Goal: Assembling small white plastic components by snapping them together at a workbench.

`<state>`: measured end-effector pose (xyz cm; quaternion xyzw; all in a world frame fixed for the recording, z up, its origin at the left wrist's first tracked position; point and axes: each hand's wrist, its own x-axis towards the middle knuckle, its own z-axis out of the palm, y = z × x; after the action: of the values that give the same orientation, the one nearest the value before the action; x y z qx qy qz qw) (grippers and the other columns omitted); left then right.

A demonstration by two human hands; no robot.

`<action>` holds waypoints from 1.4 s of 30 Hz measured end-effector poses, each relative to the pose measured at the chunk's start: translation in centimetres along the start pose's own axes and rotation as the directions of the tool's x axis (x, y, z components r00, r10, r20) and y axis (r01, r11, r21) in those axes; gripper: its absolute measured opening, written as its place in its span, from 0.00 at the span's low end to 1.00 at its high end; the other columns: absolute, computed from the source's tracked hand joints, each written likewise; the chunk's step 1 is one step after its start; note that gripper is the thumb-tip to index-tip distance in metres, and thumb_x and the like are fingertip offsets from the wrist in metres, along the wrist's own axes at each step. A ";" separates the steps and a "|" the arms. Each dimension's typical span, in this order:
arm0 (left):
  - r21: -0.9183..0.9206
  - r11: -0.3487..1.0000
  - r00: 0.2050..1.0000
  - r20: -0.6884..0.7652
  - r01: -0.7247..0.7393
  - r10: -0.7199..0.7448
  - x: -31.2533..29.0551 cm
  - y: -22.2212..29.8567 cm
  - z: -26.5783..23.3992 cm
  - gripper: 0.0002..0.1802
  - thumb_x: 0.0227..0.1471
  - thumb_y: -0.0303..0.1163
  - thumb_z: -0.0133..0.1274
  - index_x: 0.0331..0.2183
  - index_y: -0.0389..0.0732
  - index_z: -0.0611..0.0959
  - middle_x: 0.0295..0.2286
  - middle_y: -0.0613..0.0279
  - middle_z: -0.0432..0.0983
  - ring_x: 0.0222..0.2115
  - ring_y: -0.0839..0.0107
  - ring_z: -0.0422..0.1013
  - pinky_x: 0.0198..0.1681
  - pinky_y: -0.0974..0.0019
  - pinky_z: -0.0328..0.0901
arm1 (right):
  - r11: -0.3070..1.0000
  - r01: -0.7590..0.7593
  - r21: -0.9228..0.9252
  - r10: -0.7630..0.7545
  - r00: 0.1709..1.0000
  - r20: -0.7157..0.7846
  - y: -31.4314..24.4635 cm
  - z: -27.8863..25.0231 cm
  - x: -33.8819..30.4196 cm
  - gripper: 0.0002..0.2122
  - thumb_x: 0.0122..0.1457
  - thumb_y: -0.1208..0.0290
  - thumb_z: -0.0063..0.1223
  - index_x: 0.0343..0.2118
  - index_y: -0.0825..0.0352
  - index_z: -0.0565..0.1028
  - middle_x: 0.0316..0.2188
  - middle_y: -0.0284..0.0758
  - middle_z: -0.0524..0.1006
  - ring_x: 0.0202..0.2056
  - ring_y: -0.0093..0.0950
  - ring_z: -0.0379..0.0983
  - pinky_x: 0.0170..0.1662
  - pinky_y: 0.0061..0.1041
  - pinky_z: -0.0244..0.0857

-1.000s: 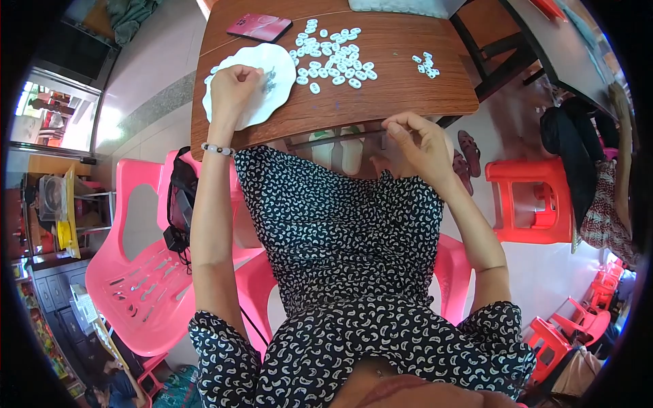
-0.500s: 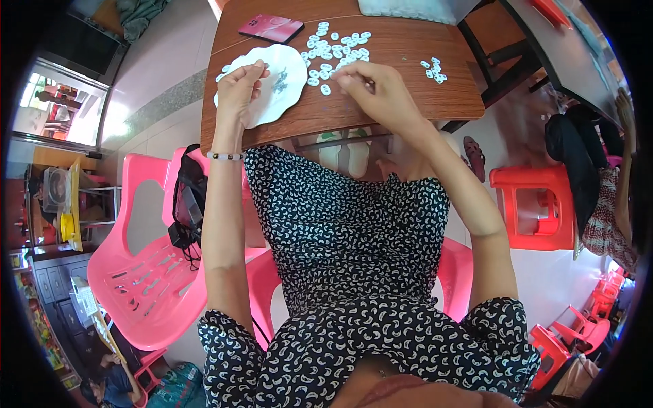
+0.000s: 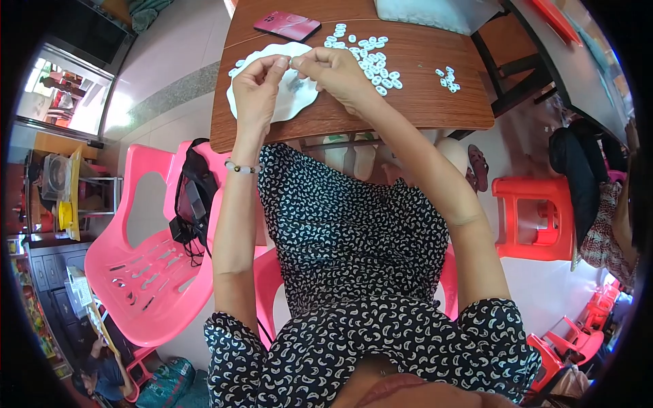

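A small thing [image 3: 291,62] is pinched between the fingertips of the left hand [image 3: 258,92] and the right hand [image 3: 340,78]; its shape is too small to tell. Below it, a white plate [image 3: 280,107] with wavy rim lies at the left, carrying a greyish patch [image 3: 296,86]. To its right, many white oval pieces [image 3: 370,73] lie scattered, some touching; a smaller group [image 3: 449,79] lies farther right.

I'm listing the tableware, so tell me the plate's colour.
White plate, best seen in the head view.
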<state>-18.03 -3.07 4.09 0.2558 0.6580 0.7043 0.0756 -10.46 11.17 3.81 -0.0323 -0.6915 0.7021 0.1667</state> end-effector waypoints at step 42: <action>-0.090 0.904 0.859 0.364 0.417 -0.360 -7.6 1.6 10.1 0.15 0.54 0.38 0.54 0.25 0.36 0.82 0.19 0.72 0.74 0.17 0.88 0.61 0.19 0.80 0.54 | 0.814 0.213 -0.540 -0.362 0.914 -0.185 -2.3 -7.7 -12.6 0.04 0.49 0.76 0.59 0.29 0.68 0.77 0.22 0.34 0.76 0.23 0.27 0.68 0.26 0.24 0.63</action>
<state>-6.46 2.34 3.70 0.2274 0.6124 0.6717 0.3494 3.94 15.09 3.38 -0.0677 -0.8180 0.4491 0.3531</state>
